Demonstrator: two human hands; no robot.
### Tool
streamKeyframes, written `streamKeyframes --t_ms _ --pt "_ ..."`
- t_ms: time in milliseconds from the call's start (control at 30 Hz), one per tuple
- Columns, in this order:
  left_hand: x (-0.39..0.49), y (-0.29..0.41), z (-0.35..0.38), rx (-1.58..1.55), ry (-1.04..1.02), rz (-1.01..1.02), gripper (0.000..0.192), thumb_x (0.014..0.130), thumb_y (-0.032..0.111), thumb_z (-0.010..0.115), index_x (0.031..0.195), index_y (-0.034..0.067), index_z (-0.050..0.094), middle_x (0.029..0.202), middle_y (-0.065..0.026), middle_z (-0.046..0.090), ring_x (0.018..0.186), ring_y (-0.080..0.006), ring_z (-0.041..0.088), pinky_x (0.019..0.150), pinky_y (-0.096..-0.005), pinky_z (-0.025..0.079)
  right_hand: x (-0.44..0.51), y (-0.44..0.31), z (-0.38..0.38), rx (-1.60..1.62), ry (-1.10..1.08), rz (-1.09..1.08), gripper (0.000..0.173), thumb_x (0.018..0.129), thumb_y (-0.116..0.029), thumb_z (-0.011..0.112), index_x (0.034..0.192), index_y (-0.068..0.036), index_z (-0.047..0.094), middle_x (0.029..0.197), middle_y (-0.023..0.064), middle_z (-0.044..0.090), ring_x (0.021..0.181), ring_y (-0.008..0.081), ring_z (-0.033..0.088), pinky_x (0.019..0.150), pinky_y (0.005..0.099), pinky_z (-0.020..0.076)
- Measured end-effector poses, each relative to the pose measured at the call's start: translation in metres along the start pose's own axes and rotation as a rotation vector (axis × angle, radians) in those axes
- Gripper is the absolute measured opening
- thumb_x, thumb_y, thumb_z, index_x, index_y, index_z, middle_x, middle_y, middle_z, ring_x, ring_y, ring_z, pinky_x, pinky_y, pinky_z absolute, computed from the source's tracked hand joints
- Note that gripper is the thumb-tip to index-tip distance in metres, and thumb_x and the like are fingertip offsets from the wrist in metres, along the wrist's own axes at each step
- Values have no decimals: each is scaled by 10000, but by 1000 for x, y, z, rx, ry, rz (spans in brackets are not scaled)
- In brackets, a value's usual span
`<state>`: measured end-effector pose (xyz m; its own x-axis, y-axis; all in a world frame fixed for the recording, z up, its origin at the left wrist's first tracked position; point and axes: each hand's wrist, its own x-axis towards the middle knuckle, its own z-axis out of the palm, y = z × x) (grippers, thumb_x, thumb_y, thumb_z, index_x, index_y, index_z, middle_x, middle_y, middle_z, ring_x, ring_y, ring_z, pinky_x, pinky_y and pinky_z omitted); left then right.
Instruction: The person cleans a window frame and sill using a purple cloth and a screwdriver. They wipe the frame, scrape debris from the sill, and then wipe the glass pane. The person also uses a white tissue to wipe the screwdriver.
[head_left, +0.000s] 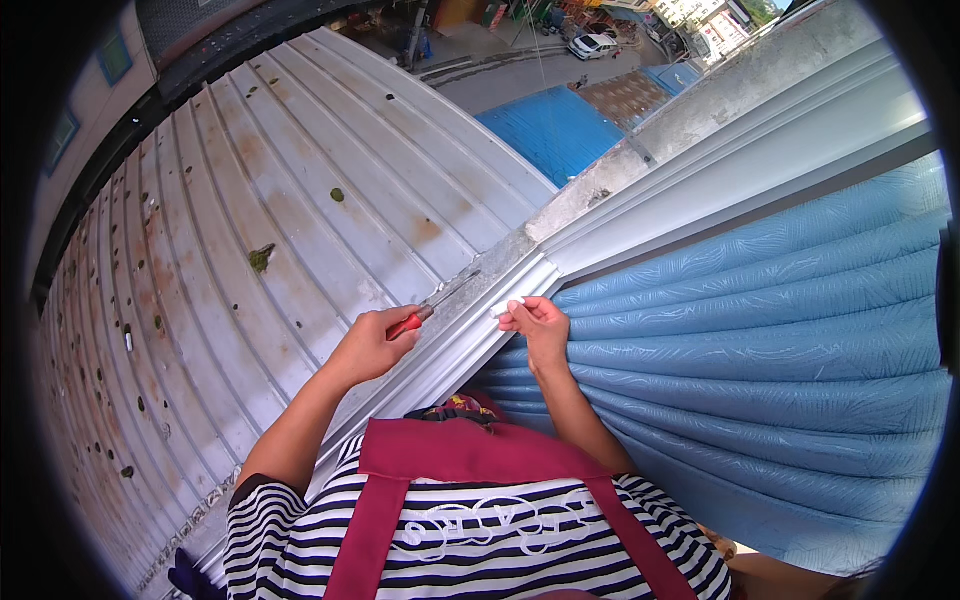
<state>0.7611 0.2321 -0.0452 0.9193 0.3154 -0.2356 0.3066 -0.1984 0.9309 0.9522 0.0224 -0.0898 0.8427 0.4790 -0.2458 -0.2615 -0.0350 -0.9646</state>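
Observation:
My left hand (379, 345) grips the red handle of a screwdriver (409, 324), whose thin shaft points up and right over the concrete ledge. To its right, my right hand (536, 326) pinches a small white cylindrical piece (506, 307) between thumb and fingers; what it is exactly I cannot tell. Both hands are above the white window frame track (480, 337), apart from each other. A blue patterned curtain (712, 360) hangs behind and to the right of my right hand.
Outside the window, a ribbed metal roof (300, 187) with moss clumps spreads to the left. A concrete ledge (600, 187) runs along the frame. Farther below are a blue roof (555, 127), a street and a white car (592, 46).

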Motion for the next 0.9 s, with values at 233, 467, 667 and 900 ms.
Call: streamKeyframes --t_ms 233,467,667,900 --pt "30 -5 16 157 -1 71 393 880 150 625 1264 69 638 825 -108 673 717 -235 625 712 -352 507 44 1 -8 17 359 -336 154 939 -35 644 1045 55 577 915 120 674 783 189 696 697 280 584" --pt "88 11 56 411 25 244 305 860 174 580 1152 113 641 748 -184 677 724 -388 660 643 -503 518 79 23 -18 -750 489 -784 98 836 38 692 920 -12 687 955 101 701 866 230 692 780 319 562" --pt "114 16 77 642 47 364 386 848 141 590 1233 160 624 764 -132 649 668 -339 652 604 -456 530 75 31 -26 -879 487 -876 148 795 64 700 911 -27 690 961 113 706 887 276 689 790 359 563" --pt "118 11 94 815 104 445 509 798 86 589 1307 96 584 827 -155 610 670 -309 650 560 -420 536 78 34 -25 -877 488 -878 152 797 70 691 919 -22 686 962 120 700 893 283 683 787 361 559"
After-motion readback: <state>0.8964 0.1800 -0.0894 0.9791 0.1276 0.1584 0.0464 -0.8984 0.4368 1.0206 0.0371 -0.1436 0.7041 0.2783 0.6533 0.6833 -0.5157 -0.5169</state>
